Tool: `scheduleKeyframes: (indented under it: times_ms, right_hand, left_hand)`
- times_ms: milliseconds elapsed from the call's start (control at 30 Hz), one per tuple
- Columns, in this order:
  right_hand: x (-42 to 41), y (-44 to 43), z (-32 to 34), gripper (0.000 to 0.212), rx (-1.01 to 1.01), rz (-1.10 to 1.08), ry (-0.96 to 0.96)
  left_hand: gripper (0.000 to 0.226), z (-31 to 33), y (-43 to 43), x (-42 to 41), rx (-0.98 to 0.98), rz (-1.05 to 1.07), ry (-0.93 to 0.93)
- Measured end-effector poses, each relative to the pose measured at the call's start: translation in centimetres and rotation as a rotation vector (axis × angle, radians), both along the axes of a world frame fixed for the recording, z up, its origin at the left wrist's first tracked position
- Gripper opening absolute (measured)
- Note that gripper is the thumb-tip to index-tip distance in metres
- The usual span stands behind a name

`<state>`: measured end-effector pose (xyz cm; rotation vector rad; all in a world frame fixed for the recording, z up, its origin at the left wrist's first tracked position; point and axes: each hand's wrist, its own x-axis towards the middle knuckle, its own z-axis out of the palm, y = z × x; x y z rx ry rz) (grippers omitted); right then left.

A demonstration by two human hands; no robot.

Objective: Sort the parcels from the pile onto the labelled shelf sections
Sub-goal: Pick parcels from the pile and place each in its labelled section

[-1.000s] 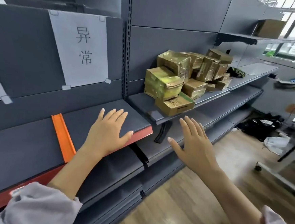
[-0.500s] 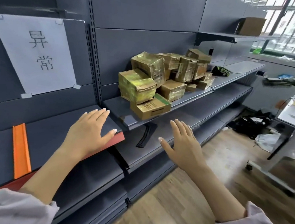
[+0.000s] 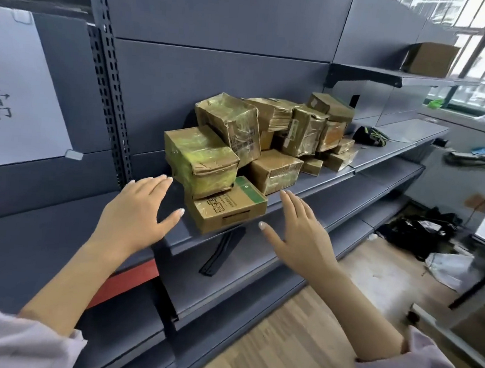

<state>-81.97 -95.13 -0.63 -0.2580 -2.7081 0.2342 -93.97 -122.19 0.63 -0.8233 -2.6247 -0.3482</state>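
Operator: Hands check, please.

Supervisor: Left hand (image 3: 134,213) and right hand (image 3: 298,231) are both flat-fingered and hold nothing. They are apart, one on each side of the green-striped box (image 3: 227,208), and neither touches it.

Operator: Location of the parcels?

Supervisor: The pile (image 3: 297,130) sits on the grey shelf (image 3: 322,184), right of the perforated upright (image 3: 108,71). The green-striped box lies at the front edge. The yellow-taped box (image 3: 199,160) rests on top of it and extends past it to the left.

Operator: Recommended procedure for the pick?

Supervisor: Judged from this layout, take the yellow-taped box first, since it loads the box beneath.
- Close both palms on opposite side faces and lift straight up.
- Clear the leaning parcel (image 3: 231,122) behind before drawing back.
- Grip firmly, as the glossy tape may slip.

Pulling the lower box first would likely tip the stack off the edge. After the lift, check the parcel against the paper label (image 3: 16,93), which is only partly in view at the left.

Operator: Difference from half a second ago?

Supervisor: Both hands have advanced toward the pile. The left hand was over the red-edged shelf (image 3: 129,282); its fingertips now reach past the upright. The view has swung right, cropping the label. No parcel has moved.
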Motion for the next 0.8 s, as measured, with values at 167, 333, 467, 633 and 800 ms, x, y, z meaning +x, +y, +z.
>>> scheduleKeyframes:
  times_ms: [167,333,467,633,800]
  right_hand:
    - [-5.3,3.6,0.7,0.078,-0.053,0.066,-0.017]
    - [-9.0,6.2,0.6,0.077,-0.116,0.099,-0.045]
    - [-11.8,7.5,0.5,0.076,-0.189,0.156,-0.064]
    - [-15.6,9.8,0.1,0.075,-0.247,0.243,-0.08]
    - [-19.2,11.9,-0.7,0.074,-0.304,0.372,-0.128]
  left_hand:
    - [0.068,0.7,3.9,-4.3,0.024,0.094,-0.042]
    - [0.069,1.0,6.8,-6.4,0.037,0.149,-0.092]
    - [0.07,1.2,8.3,-7.7,0.076,0.212,-0.136]
    - [0.071,0.6,10.5,-8.2,0.112,0.324,-0.157]
    - [0.072,-0.3,12.7,-8.2,0.217,0.471,-0.198]
